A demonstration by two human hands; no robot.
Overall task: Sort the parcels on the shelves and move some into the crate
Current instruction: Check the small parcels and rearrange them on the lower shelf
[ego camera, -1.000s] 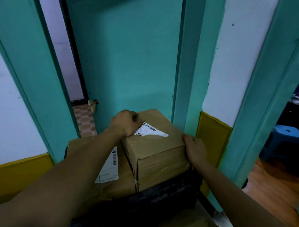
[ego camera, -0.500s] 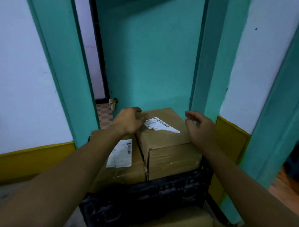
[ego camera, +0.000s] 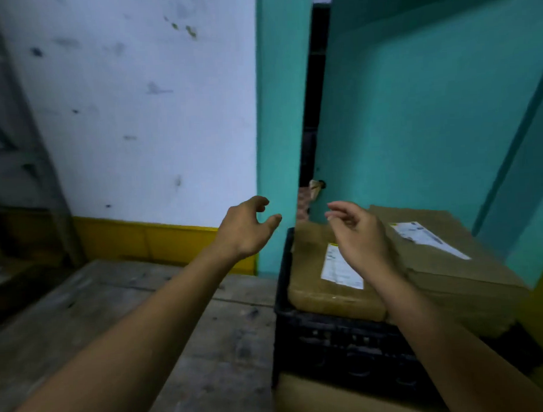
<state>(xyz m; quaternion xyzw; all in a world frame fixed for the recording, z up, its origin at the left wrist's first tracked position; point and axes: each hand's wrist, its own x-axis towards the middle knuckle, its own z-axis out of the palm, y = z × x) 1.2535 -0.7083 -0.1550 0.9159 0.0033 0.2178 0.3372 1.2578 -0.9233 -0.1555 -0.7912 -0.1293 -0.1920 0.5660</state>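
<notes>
A black plastic crate (ego camera: 338, 337) stands at the lower right with two brown cardboard parcels in it. The flatter parcel (ego camera: 317, 284) lies on the left and carries a white label. The taller parcel (ego camera: 446, 254) lies on the right, also labelled. My left hand (ego camera: 246, 228) hovers to the left of the crate, fingers apart, holding nothing. My right hand (ego camera: 358, 233) floats above the flatter parcel with loose fingers, touching neither box.
A worn grey wooden floor (ego camera: 144, 320) spreads to the left. Behind it rise a white wall with a yellow skirting (ego camera: 147, 239), a teal door frame (ego camera: 276, 127) and a teal door (ego camera: 415, 106). More cardboard (ego camera: 334, 399) lies under the crate. A grey metal frame (ego camera: 22, 148) stands far left.
Both hands have come off the taller parcel and lifted, now open. The view has swung left, so the crate sits at the right.
</notes>
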